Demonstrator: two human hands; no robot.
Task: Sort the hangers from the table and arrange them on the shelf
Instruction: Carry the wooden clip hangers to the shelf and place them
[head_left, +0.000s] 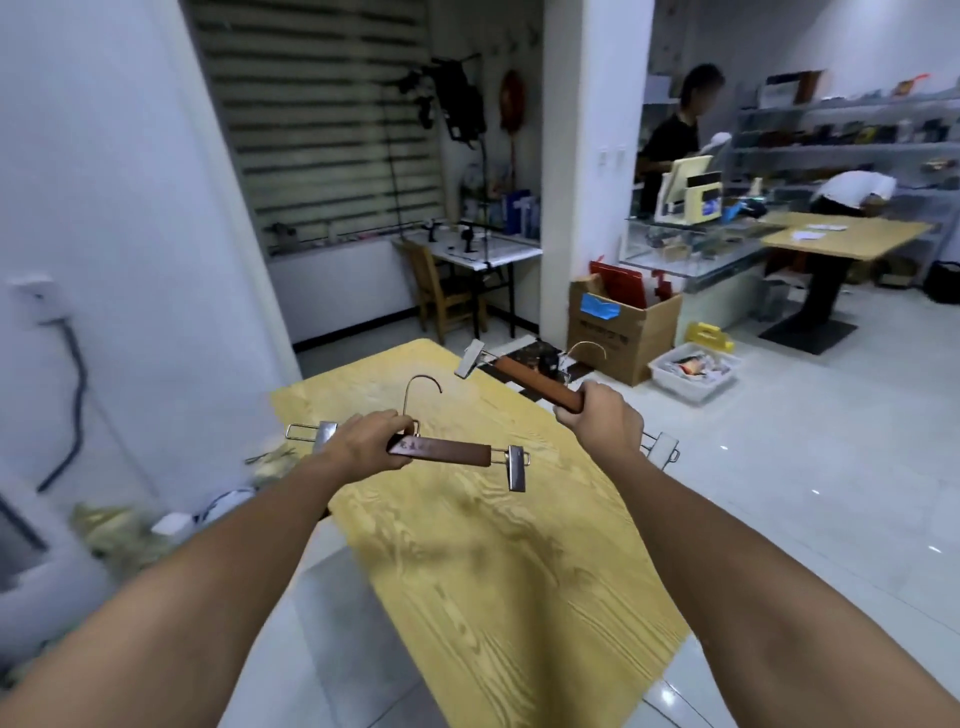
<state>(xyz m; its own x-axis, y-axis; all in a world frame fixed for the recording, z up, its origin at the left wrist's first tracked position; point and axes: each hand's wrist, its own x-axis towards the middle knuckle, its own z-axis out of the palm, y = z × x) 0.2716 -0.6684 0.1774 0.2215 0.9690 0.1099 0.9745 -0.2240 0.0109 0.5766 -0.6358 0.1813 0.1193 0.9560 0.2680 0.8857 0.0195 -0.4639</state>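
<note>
My left hand (366, 436) grips a brown wooden clip hanger (451, 451) by the middle of its bar. Its metal hook stands up and a metal clip hangs at each end. My right hand (602, 410) grips a second brown clip hanger (535, 384), tilted, one clip up at the far left and the other clip behind my wrist. Both hangers are held above the yellow wood-grain table (509, 561). No shelf for hangers is identifiable near me.
A white wall stands to the left with a cable and clutter at its foot. Beyond the table are a cardboard box (618, 327), a white bin (693, 371), a white pillar, a glass counter, another wooden table (852, 236) and two people.
</note>
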